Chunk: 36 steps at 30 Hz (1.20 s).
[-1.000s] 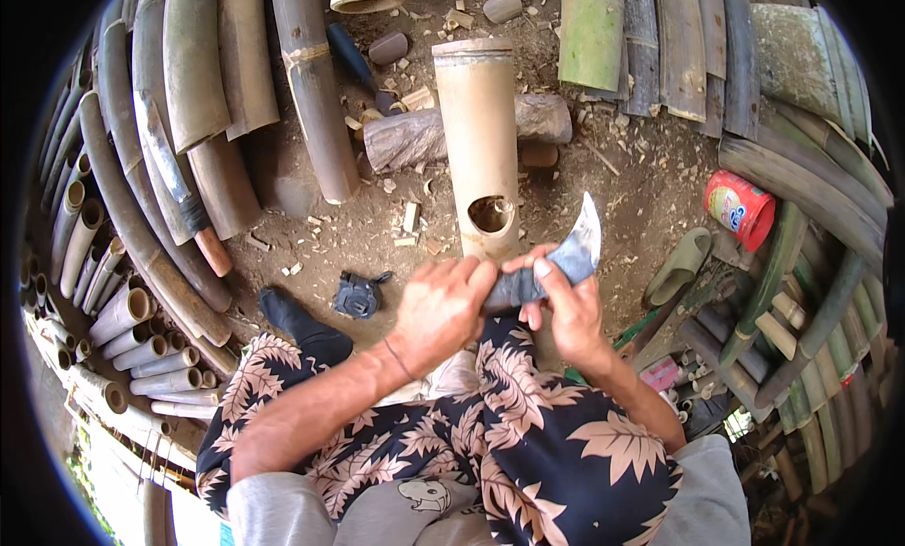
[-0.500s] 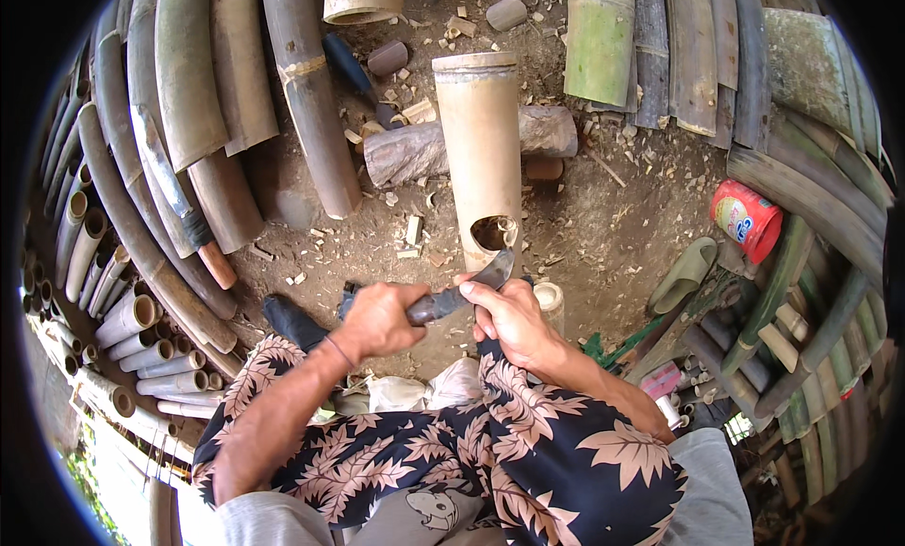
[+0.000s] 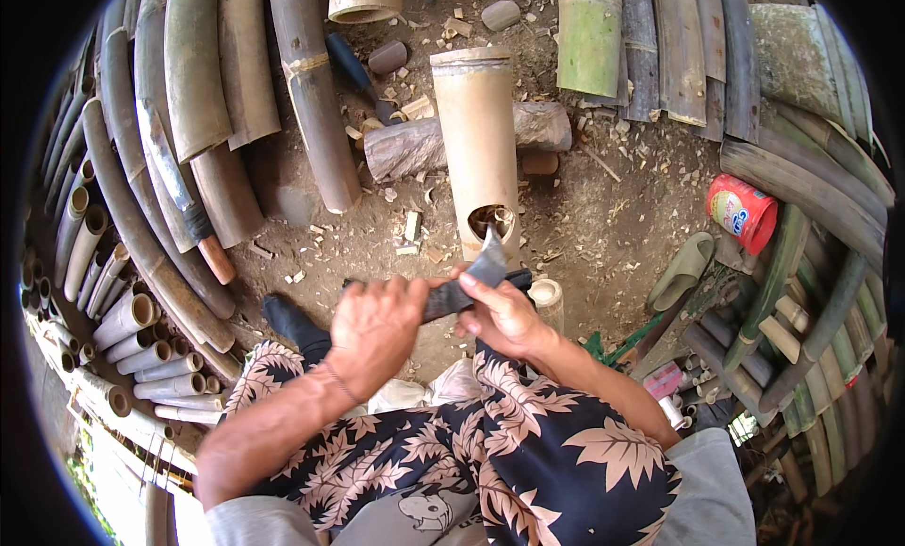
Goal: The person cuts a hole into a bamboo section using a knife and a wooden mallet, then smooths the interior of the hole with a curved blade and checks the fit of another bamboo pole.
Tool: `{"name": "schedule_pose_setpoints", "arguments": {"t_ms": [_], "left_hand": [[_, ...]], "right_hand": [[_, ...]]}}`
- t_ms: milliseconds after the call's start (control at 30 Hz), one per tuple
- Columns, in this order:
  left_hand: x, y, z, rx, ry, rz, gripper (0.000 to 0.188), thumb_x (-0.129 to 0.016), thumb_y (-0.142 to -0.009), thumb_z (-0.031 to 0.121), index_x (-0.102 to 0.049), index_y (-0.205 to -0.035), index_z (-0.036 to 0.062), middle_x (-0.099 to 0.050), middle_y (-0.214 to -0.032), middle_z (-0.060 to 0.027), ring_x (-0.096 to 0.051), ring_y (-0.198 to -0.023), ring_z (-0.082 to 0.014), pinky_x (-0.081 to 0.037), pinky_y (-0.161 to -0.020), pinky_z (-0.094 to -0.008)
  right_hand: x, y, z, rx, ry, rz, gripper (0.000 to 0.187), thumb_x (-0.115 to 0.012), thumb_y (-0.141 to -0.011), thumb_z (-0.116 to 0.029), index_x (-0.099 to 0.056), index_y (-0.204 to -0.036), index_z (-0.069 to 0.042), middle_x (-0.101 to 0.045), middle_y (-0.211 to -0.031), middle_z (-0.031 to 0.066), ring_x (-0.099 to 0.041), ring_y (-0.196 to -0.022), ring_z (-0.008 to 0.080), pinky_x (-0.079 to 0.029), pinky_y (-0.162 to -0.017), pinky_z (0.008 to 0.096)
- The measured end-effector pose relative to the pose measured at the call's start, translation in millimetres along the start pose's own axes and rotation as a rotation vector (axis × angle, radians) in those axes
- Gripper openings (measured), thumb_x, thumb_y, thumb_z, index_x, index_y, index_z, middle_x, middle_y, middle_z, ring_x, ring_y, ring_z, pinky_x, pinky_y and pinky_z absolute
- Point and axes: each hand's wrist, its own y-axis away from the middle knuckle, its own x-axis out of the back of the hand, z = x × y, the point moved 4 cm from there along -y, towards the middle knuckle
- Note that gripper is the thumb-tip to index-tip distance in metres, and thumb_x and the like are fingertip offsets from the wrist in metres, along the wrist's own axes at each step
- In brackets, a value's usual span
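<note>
A tan bamboo tube lies on the dirt, propped across a short log. Near its close end a round hole is cut in its wall. My left hand is wrapped around the dark handle of a broad knife. On the back of the blade, close to its tip, rests my right hand. The grey blade tip points up at the lower edge of the hole. My legs in leaf-patterned shorts fill the bottom of the view.
Split bamboo slats and whole poles are stacked at left, top and right. Small bamboo tubes are piled at lower left. A red can and a green sandal lie to the right. Wood chips litter the ground.
A second ago the blade was raised to the right of the tube. Both hands then brought it down to the hole, and its tip now sits at the hole's lower rim.
</note>
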Motion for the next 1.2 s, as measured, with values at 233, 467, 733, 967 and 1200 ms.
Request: {"name": "schedule_pose_setpoints", "arguments": {"t_ms": [233, 467, 733, 967, 1200], "left_hand": [[27, -24, -27, -0.086, 0.044, -0.394, 0.026, -0.069, -0.073, 0.015, -0.059, -0.096, 0.0075, -0.068, -0.076, -0.0122, -0.07, -0.072, -0.0314, -0.055, -0.065, -0.0428], [-54, 6, 26, 0.042, 0.41, -0.062, 0.026, -0.067, -0.076, 0.014, -0.053, -0.097, 0.006, -0.066, -0.079, -0.0117, -0.069, -0.07, -0.0302, -0.055, -0.065, -0.0425], [29, -19, -11, -0.022, 0.104, -0.279, 0.014, -0.063, -0.08, 0.008, -0.061, -0.093, 0.0055, -0.069, -0.08, -0.0129, -0.071, -0.071, -0.0295, -0.055, -0.063, -0.0424], [-40, -7, 0, 0.149, 0.523, -0.326, 0.033, -0.067, -0.076, 0.017, -0.061, -0.106, 0.0056, -0.069, -0.075, -0.0204, -0.07, -0.069, -0.0379, -0.058, -0.07, -0.0485], [-90, -21, 92, 0.502, 1.079, -0.037, 0.05, -0.068, -0.078, 0.017, -0.057, -0.124, 0.0014, -0.07, -0.086, -0.0273, -0.07, -0.076, -0.0432, -0.057, -0.074, -0.046]], "right_hand": [[-10, -3, -7, -0.078, -0.018, -0.096, 0.028, -0.053, -0.104, -0.023, -0.057, -0.127, -0.007, -0.067, -0.097, 0.0043, -0.042, -0.049, 0.0067, -0.056, -0.066, 0.0346], [5, 36, -29, 0.028, 0.674, 0.144, 0.025, -0.054, -0.103, -0.02, -0.06, -0.119, -0.002, -0.069, -0.118, 0.0112, -0.04, -0.046, 0.0041, -0.056, -0.058, 0.0276], [-5, 3, -13, -0.088, -0.029, -0.081, 0.028, -0.054, -0.103, -0.022, -0.059, -0.126, -0.005, -0.067, -0.106, 0.0077, -0.049, -0.053, 0.0074, -0.058, -0.065, 0.0339], [2, 12, -28, 0.026, 0.479, 0.222, 0.025, -0.059, -0.098, -0.021, -0.067, -0.109, 0.0, -0.069, -0.085, 0.0073, -0.05, -0.052, 0.0092, -0.053, -0.056, 0.03], [3, 25, -52, 0.332, 1.257, 0.593, 0.034, -0.05, -0.099, -0.026, -0.065, -0.093, 0.003, -0.069, -0.071, 0.0169, -0.069, -0.069, 0.0327, -0.053, -0.068, 0.0442]]}}
